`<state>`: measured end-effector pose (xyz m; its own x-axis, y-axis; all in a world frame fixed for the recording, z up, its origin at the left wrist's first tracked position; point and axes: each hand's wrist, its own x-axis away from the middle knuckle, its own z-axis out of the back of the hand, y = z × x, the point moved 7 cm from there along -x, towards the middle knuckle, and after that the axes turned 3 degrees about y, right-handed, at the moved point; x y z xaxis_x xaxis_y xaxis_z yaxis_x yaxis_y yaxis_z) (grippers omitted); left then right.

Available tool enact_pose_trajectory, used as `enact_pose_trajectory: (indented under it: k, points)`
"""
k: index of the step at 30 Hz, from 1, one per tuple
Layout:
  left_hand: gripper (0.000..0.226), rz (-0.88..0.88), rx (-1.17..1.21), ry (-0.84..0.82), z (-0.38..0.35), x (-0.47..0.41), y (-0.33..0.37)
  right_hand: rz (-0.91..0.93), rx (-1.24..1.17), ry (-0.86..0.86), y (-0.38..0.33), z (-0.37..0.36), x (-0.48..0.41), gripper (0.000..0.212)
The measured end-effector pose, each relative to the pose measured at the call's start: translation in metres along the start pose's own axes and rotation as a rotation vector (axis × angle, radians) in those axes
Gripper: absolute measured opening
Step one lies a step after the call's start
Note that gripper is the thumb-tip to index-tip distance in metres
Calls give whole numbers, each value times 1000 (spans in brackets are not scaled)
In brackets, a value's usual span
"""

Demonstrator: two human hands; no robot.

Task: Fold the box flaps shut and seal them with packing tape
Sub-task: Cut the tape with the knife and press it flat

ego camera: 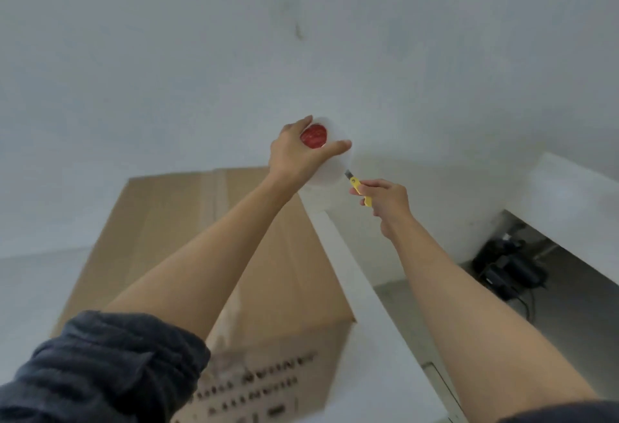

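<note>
A large brown cardboard box (160, 228) stands below my arms with its top flaps folded flat; a strip of clear tape runs along the centre seam. My left hand (294, 154) grips a roll of clear packing tape (330, 167) with a red core, held up beyond the box's far right corner. My right hand (385, 204) holds a yellow utility knife (358, 188). Its blade tip points up-left at the lower edge of the roll. A stretch of tape seems to run from the roll down to the box top, but it is hard to make out.
A white wall fills the background. A white ledge or table edge (348, 268) runs along the box's right side. Dark cables and equipment (509, 268) lie on the grey floor at the right, beneath a white surface (576, 201).
</note>
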<state>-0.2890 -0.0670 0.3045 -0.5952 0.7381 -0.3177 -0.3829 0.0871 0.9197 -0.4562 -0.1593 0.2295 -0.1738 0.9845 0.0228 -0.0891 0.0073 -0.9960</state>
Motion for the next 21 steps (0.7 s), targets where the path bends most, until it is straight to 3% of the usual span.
enact_pose_trajectory:
  k: [4, 10, 15, 21]
  points:
    - [93, 56, 33, -31, -63, 72, 1, -66, 30, 63, 29, 85, 30, 14]
    - [69, 116, -128, -38, -144, 158, -30, -226, 78, 168, 117, 172, 57, 26]
    - [63, 243, -300, -142, -196, 211, -103, -398, 52, 169, 201, 200, 74, 24]
    - [55, 309, -548, -128, -198, 230, -198, -509, 62, 106, 291, 188, 75, 23]
